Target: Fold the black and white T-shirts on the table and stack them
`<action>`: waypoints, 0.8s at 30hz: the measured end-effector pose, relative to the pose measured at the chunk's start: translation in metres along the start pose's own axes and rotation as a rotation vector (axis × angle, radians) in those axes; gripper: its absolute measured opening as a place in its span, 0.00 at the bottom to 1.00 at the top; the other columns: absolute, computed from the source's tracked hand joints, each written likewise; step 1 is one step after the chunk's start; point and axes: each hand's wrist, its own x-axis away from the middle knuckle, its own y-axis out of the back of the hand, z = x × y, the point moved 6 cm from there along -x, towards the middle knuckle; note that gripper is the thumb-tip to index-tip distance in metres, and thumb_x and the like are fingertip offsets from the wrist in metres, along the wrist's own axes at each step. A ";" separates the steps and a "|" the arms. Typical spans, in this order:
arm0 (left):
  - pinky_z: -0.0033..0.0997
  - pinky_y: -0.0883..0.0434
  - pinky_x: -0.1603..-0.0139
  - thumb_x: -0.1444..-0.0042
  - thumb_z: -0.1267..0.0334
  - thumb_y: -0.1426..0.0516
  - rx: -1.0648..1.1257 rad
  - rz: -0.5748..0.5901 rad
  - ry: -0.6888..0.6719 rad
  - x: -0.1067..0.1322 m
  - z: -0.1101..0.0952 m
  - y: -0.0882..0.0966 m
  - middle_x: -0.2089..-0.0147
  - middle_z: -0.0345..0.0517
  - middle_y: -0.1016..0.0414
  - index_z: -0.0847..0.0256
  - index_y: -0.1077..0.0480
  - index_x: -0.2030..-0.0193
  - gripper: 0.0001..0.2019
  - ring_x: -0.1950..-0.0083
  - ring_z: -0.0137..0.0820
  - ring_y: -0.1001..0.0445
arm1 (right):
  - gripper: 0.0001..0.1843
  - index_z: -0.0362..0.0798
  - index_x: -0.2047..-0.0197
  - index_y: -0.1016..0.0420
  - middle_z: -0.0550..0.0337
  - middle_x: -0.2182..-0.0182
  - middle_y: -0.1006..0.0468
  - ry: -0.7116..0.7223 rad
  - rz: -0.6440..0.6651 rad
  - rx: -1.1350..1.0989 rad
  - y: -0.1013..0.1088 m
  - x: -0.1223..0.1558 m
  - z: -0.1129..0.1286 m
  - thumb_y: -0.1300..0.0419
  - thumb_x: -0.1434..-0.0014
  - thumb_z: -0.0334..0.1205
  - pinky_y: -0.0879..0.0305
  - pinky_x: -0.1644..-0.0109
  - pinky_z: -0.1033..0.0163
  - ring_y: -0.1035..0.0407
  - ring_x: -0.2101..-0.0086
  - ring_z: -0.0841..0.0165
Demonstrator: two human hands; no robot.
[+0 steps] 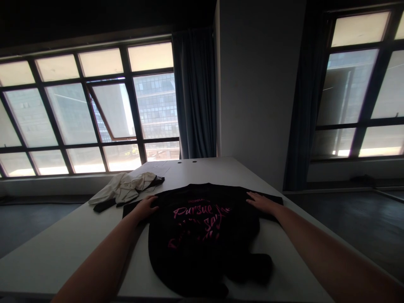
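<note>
A black T-shirt (202, 235) with pink lettering lies spread on a white table (63, 248). My left hand (145, 207) rests flat on the shirt's left sleeve, fingers stretched out. On the right sleeve near the shoulder, my right hand (260, 203) lies flat with its fingers extended. Neither hand grips the cloth. The shirt's lower hem is bunched up near the table's front edge.
A crumpled white and dark garment (124, 189) lies on the table at the back left. Large windows (94, 113) and a blue curtain (195, 97) stand behind the table. A grey wall pillar (259, 92) is at the far end, with dark floor to the right.
</note>
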 end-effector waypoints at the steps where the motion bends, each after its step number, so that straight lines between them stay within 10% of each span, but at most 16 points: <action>1: 0.33 0.43 0.23 0.42 0.49 0.41 0.009 0.010 -0.023 0.000 -0.004 -0.001 0.25 0.52 0.35 0.61 0.30 0.30 0.34 0.26 0.45 0.35 | 0.41 0.44 0.22 0.43 0.47 0.25 0.43 0.019 -0.026 -0.013 0.003 0.001 0.002 0.52 0.30 0.57 0.50 0.23 0.43 0.48 0.27 0.51; 7: 0.41 0.41 0.24 0.43 0.50 0.42 0.057 0.065 -0.010 0.000 -0.007 -0.010 0.24 0.63 0.38 0.67 0.32 0.30 0.36 0.25 0.49 0.35 | 0.36 0.42 0.26 0.33 0.46 0.31 0.30 0.151 -0.164 -0.027 0.016 0.003 0.020 0.50 0.32 0.49 0.43 0.26 0.52 0.35 0.33 0.54; 24: 0.42 0.41 0.24 0.45 0.40 0.37 0.030 0.105 0.070 0.003 0.000 -0.013 0.22 0.63 0.41 0.63 0.34 0.28 0.43 0.23 0.53 0.40 | 0.38 0.51 0.26 0.33 0.53 0.24 0.44 0.114 0.032 -0.007 -0.002 -0.002 0.008 0.46 0.33 0.58 0.52 0.23 0.54 0.48 0.27 0.55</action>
